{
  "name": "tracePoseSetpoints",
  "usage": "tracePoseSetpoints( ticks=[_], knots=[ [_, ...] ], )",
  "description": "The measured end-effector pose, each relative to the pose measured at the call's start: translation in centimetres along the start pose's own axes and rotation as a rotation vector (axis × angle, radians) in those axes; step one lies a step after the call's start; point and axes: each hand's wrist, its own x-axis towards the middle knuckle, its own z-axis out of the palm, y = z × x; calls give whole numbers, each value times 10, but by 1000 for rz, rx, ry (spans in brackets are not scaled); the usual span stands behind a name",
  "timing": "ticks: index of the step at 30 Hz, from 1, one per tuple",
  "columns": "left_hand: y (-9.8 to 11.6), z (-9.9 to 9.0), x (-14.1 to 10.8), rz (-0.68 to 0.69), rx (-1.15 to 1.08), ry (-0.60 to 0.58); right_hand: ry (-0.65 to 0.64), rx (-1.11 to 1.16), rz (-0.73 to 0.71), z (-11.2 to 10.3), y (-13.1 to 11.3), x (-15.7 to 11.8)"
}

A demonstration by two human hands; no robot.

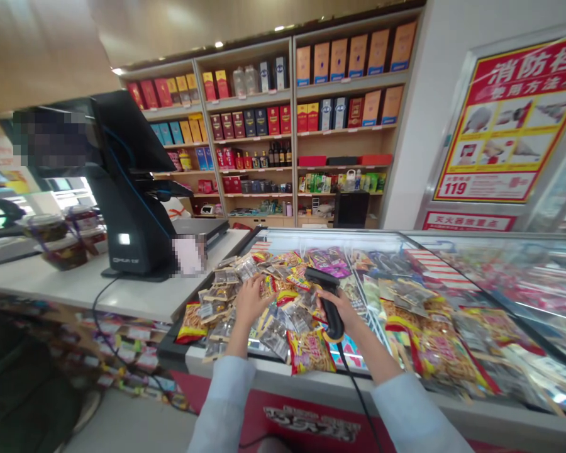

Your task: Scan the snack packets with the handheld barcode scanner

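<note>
My right hand (342,308) is wrapped round the handle of a black barcode scanner (332,311), its cord hanging down over the front edge. The scanner's head points left over the heap of snack packets (283,324). Over the left part of this heap is my left hand (253,301), thumb and fingers apart. A red and yellow snack packet (267,287) shows right beside its fingers; whether they touch it I cannot tell. Another red and yellow packet (311,351) lies at the front edge. Small clear packets with brown contents are mixed through the heap.
The packets lie on a glass-topped freezer (382,239); more snack packets (446,343) are piled on its right. To the left, a checkout terminal (132,207) and lidded tubs (63,248) stand on a white counter (146,301). Shelves of boxes (273,119) line the back wall.
</note>
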Motion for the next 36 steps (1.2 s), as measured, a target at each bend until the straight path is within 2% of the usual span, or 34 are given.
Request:
tracePoseSetpoints(
  ticks=[3, 9, 14, 22, 26, 33, 36],
  knots=[
    [2, 2, -1, 6, 79, -46, -12, -8, 3, 0, 1, 1],
    [-4, 11, 0, 9, 81, -133, -15, -10, 22, 1, -1, -1],
    [-4, 17, -2, 37, 95, -154, -32, -7, 13, 0, -1, -1],
    [-2, 9, -1, 11, 79, -224, -22, 2, 19, 0, -2, 0],
    [1, 6, -1, -27, 8, -130, -27, -3, 12, 2, -4, -1],
    [0, 9, 0, -277, -573, 211, -17, -22, 10, 6, -10, -6],
    [-6, 16, 3, -357, -708, 294, -32, -51, 0, 6, -9, -5]
  ],
)
